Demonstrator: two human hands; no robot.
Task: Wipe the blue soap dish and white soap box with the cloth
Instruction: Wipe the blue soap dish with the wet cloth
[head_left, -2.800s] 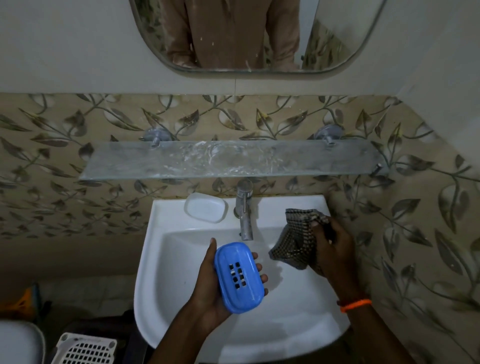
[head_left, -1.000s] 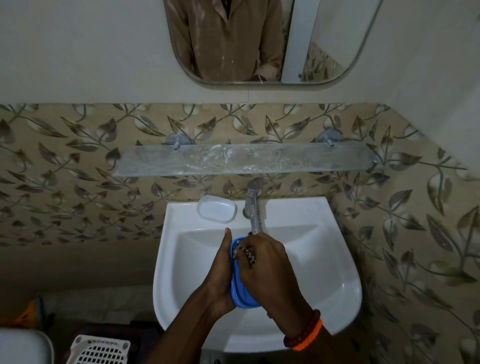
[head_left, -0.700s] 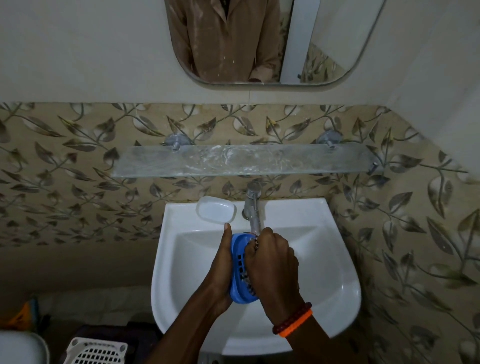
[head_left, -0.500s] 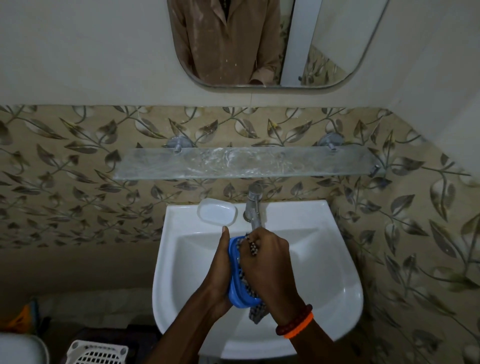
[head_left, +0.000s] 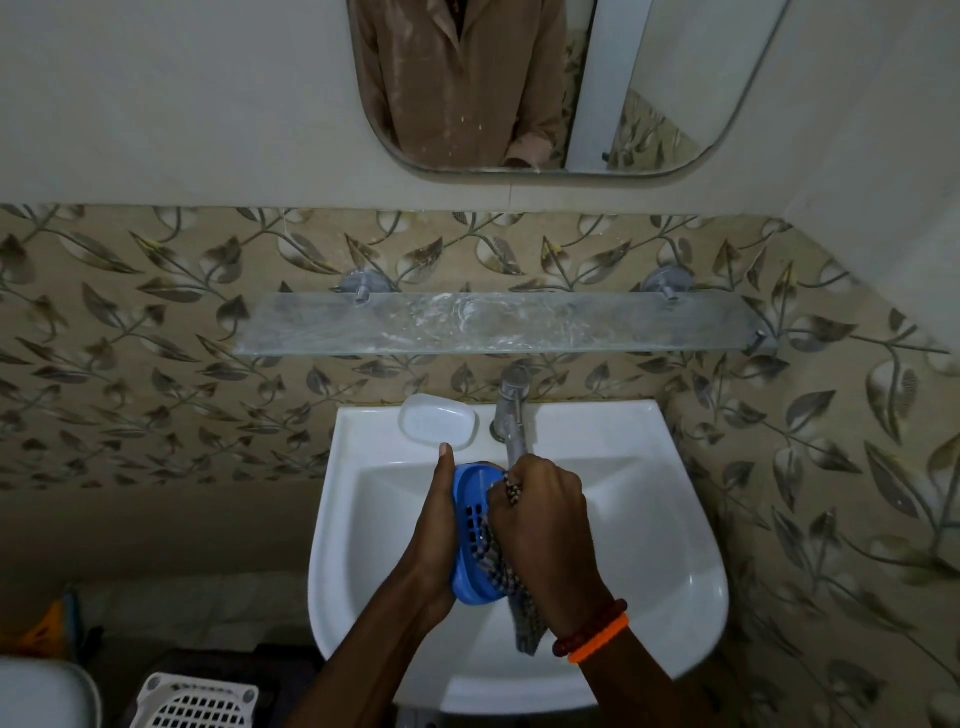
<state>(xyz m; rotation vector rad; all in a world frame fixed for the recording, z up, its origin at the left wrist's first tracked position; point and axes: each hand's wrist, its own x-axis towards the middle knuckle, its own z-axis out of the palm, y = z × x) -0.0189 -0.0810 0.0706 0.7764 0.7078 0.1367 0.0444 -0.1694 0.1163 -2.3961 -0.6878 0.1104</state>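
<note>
Over the basin, my left hand (head_left: 434, 525) holds the blue soap dish (head_left: 470, 535) upright on its edge, its slotted face turned right. My right hand (head_left: 545, 530) grips the dark checked cloth (head_left: 506, 571) and presses it against that face; the cloth's tail hangs below my wrist. Most of the dish's right half is hidden by the cloth and hand. The white soap box (head_left: 438, 421) lies on the sink's back ledge, left of the tap, untouched.
A white sink (head_left: 670, 545) with a chrome tap (head_left: 511, 410) at its back. A glass shelf (head_left: 498, 325) hangs above it, under a mirror (head_left: 561, 83). A white slotted basket (head_left: 195, 701) stands on the floor at lower left.
My right hand brought the cloth onto the blue dish and has rubbed it down the face; more of the dish's slots and the cloth's tail show now.
</note>
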